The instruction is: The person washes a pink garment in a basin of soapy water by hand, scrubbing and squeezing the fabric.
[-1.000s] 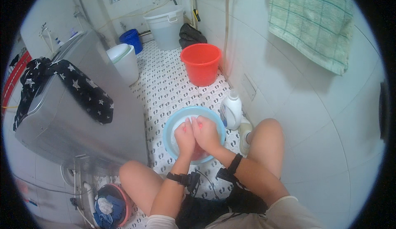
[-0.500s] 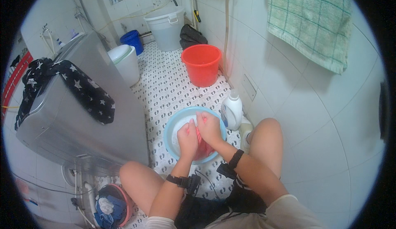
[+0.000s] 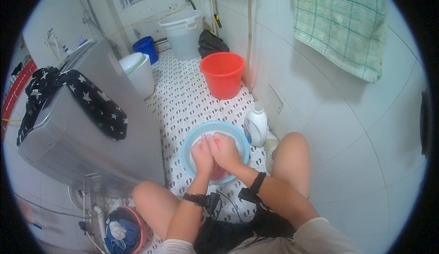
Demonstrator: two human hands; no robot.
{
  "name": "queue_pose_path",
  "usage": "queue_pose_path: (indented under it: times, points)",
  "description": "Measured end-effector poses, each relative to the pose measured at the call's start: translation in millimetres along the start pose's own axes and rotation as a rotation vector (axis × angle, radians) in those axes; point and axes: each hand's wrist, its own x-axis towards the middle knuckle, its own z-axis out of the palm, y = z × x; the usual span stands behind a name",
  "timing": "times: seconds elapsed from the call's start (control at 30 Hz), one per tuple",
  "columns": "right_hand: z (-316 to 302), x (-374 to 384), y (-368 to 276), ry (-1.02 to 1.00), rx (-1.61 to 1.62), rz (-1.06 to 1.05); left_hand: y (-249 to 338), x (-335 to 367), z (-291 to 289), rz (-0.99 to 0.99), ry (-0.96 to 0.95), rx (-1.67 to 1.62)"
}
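Observation:
A light blue basin [image 3: 186, 155] of whitish, sudsy water stands on the floor between my knees. Above it my left hand [image 3: 201, 157] and my right hand [image 3: 225, 152] are pressed side by side, fingers curled round a red-pink cloth [image 3: 220, 173]. Small bits of the cloth show between the fingers of both hands; the rest hangs below them into the basin, partly hidden by my wrists. Just right of the basin stands a white detergent bottle [image 3: 257, 128].
A red bucket [image 3: 222, 76] stands beyond the basin, near the tiled wall. On the left, a star-patterned black cloth [image 3: 93, 101] drapes over a grey washing machine [image 3: 132, 130]. A pink bucket [image 3: 141, 222] of clothes sits at lower left. A green checked towel [image 3: 338, 30] hangs at right.
My hands have come closer together and the right one has shifted left, so less of the red-pink cloth shows between them. The view has tilted slightly.

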Motion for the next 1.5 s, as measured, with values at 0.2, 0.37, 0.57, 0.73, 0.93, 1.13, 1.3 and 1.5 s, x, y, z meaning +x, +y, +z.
queue_pose_path:
  times: [0.2, 0.37, 0.57, 0.73, 0.93, 1.13, 1.3, 1.5]
  points:
    - [-3.3, 6.6, 6.3, -0.004, 0.016, 0.178, -4.8, -0.8, -4.7, -0.026, -0.129, 0.080]
    - [0.4, 3.0, 5.3, 0.021, -0.006, 0.075, 12.8, -8.0, -1.3, 0.020, -0.035, 0.000]
    - [1.1, -1.4, 2.1, 0.035, 0.025, 0.121, 5.5, -5.1, -3.4, -0.030, -0.016, 0.029]
    - [-3.2, 10.7, 24.1, 0.062, 0.015, 0.113, 15.9, -17.7, 1.4, 0.016, -0.080, 0.101]
    - [3.2, -7.4, -1.8, 0.013, 0.026, -0.034, 3.4, -4.1, -4.1, -0.036, 0.018, 0.045]
    - [0.9, 8.6, 19.5, 0.088, 0.033, 0.167, 3.8, -8.3, 0.9, 0.033, -0.093, 0.170]
    - [4.4, -1.3, 10.8, 0.056, 0.028, 0.107, 1.9, -10.5, 0.9, -0.019, 0.008, 0.035]
    - [2.8, -1.2, 3.2, 0.063, 0.036, 0.155, 2.1, -4.2, -0.6, -0.030, 0.024, 0.056]
